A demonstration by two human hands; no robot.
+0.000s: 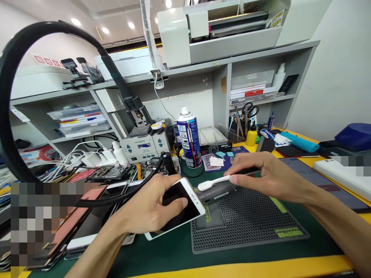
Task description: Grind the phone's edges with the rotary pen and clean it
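My left hand (153,204) is closed around a white-framed smartphone (189,204) with a dark screen, its thumb lying on the glass. The phone is tilted above the green work surface. In my right hand (261,179), thumb and fingers pinch the handle of a slim white brush (206,185), which looks like a toothbrush. Its oval head points left, close to the phone's upper right edge; whether it touches cannot be told. Below the right hand lies a black honeycomb mat (246,227), and a dark grey elongated object (222,192) shows just behind the brush.
A blue spray can (189,141) stands behind the phone. A black flexible hose (7,100) loops around the left side. Phone screens (78,224) are stacked at left. A yellow bottle (252,136) stands at the back, and a large phone or tablet (310,177) lies at right.
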